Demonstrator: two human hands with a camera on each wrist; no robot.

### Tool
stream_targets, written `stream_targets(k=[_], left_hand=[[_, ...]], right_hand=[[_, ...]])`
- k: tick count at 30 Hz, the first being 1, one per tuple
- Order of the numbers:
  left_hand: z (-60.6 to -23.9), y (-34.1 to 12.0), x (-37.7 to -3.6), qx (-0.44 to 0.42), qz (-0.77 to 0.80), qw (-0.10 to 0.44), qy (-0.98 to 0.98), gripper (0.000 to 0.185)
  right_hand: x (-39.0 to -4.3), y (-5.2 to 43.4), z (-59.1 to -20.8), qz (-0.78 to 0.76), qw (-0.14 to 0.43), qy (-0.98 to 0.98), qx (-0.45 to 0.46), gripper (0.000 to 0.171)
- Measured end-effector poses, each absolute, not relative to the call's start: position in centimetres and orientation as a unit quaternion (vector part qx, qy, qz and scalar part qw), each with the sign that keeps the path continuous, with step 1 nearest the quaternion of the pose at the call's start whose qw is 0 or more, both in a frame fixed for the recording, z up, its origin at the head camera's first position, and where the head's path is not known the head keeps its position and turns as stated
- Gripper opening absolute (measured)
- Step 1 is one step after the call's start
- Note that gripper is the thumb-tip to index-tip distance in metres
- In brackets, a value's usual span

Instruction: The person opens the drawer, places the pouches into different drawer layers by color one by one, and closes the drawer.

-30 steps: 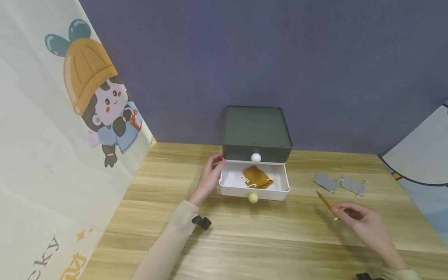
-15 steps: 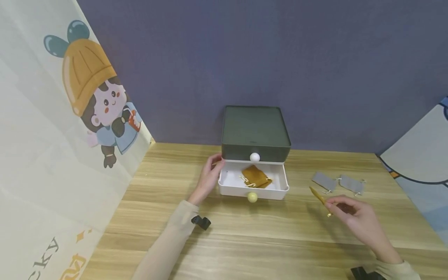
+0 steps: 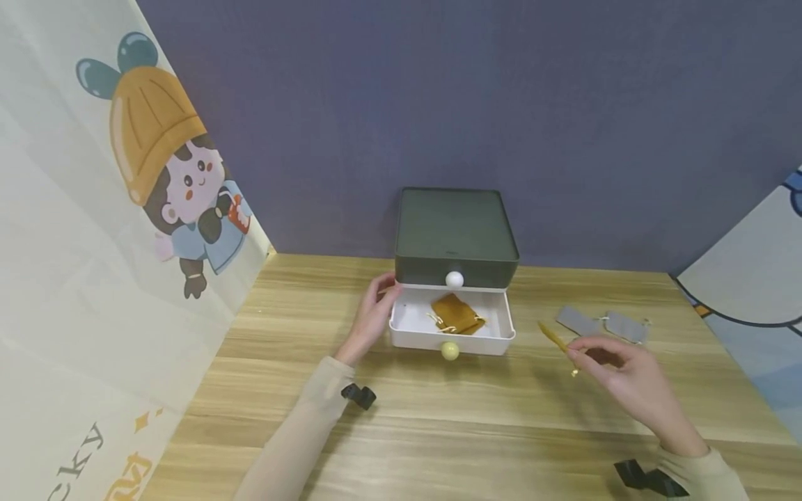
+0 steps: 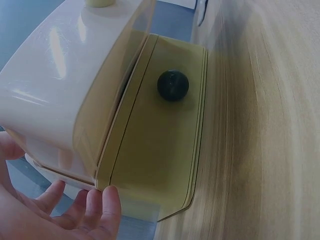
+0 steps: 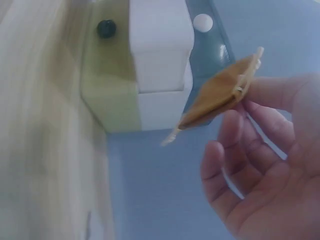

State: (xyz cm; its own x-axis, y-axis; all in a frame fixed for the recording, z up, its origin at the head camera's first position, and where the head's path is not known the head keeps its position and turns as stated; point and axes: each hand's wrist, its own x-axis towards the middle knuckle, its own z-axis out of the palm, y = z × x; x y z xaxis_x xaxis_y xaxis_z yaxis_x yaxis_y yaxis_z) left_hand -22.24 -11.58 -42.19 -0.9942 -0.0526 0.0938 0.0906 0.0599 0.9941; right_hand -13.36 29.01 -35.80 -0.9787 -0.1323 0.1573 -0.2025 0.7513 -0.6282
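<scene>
Mustard pouch [image 3: 554,337] in right hand [image 3: 626,383] pinch, left hand [image 3: 370,316] against drawer unit [image 3: 454,278]

wall [image 3: 564,104]: blue-grey | table [image 3: 476,431]: light wood | left panel [image 3: 94,243]: cartoon print, probably fabric

Two brown pouches are being counted: one [image 3: 458,314] in the open drawer [image 3: 451,337], one [image 3: 554,337] pinched in fingers. Two grey pouches [image 3: 578,320] [image 3: 624,326] are lying on the counter [image 3: 438,431]. Two drawer knobs [image 3: 454,280] [image 3: 449,351] are showing.
</scene>
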Motion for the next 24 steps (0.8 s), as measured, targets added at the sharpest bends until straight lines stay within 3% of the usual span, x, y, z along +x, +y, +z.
stream_targets(k=[24], left_hand=[[-42.4, -11.7, -22.3, -0.010, -0.692, 0.040, -0.721, 0.051]], right_hand=[[-14.2, 26.0, -32.7, 0.343, 0.048, -0.925, 0.158, 0.009]])
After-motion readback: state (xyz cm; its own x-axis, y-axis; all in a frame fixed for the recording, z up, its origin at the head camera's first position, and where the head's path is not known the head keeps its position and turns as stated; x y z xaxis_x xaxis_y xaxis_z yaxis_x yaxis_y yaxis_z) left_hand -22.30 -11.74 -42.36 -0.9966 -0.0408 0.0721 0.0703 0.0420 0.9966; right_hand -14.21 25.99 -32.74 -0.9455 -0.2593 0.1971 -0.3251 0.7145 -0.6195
